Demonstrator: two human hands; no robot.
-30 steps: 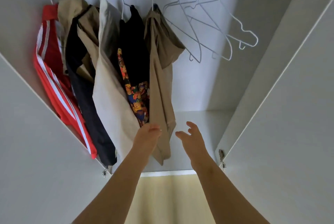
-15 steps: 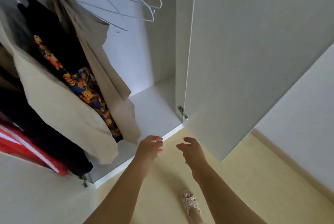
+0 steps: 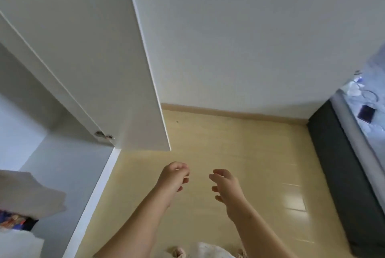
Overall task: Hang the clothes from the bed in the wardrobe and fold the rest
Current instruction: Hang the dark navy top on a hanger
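Where the frame's far left edge cut them off, the hems of the hung clothes (image 3: 31, 197) showed at the lower left: a beige fabric end above a strip of multicoloured print, with a pale fold below. They hung inside the wardrobe (image 3: 62, 174), just above its white floor panel, their long axis running up out of frame; only the bottom ends were visible. The open wardrobe door (image 3: 93, 49) stood in the upper left and centre, its free edge slanting down to a corner at mid-frame, with a metal hinge (image 3: 104, 135) at its base. The door screened most of the wardrobe interior from view.

At lower centre, the left hand (image 3: 174, 176) was held over the yellow floor (image 3: 239, 143), fingers loosely curled, grasping nothing. Just beside it, apart by a small gap, the right hand (image 3: 227, 184) was likewise relaxed and empty, fingers half bent. Both forearms rose from the bottom edge. Between them at the bottom edge a pale, blurred shape could not be identified.

A white wall (image 3: 250, 38) filled the upper right, meeting the floor at a tan skirting board (image 3: 229, 112). At the right edge lay the bed (image 3: 341, 164), dark-sided, its long axis running from mid-right toward lower right. Small items on its top were overexposed; a dark rectangular object (image 3: 365, 113) was discernible.
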